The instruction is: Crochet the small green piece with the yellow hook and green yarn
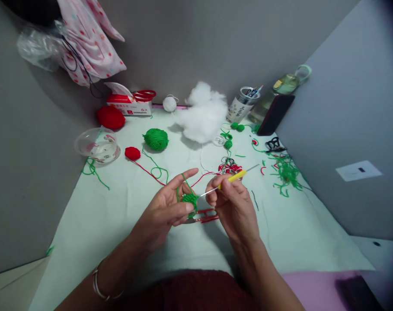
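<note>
Pinching green knit (pixel 190 199) w/ my L hand (pixel 166 207), yellow hook (pixel 233 178) w/ R hand (pixel 233 201) beside it; best keep yarn (pixel 187 183) above it snug.

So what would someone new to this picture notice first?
Probably the big fluffy white clump, toward the back middle of the pale cloth. Next, at front centre, the left hand holds a small green yarn piece and the right hand a yellow-handled tool. The green yarn ball also stands out, left of the clump.
</note>
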A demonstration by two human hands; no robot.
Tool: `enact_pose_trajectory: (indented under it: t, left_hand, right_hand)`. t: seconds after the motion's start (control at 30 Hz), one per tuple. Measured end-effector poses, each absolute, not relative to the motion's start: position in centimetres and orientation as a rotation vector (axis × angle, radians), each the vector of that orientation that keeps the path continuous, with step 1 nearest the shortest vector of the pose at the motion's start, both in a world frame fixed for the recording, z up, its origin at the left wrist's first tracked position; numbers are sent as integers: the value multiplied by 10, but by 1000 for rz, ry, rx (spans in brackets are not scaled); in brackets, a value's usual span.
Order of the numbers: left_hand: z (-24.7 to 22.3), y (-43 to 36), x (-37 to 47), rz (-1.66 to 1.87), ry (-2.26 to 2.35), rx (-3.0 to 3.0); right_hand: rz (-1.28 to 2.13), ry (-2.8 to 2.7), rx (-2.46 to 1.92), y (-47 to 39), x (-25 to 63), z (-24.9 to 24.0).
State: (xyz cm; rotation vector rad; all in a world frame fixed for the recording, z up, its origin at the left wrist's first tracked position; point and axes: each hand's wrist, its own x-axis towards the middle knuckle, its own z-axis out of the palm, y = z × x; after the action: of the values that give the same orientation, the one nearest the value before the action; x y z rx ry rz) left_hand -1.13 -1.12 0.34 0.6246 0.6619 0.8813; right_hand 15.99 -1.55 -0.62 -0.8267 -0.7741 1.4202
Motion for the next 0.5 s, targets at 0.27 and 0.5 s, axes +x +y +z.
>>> enact_pose_trajectory:
  t: [0.27, 0.5]
  left_hand:
    - [-6, -17, 1, 1036, 821, 767]
    - [-2, -20, 1, 1120, 876, 646]
  right_hand:
    - [986, -1174, -962, -24, 152, -17]
    - [510, -1531, -1002, -29, 147, -20]
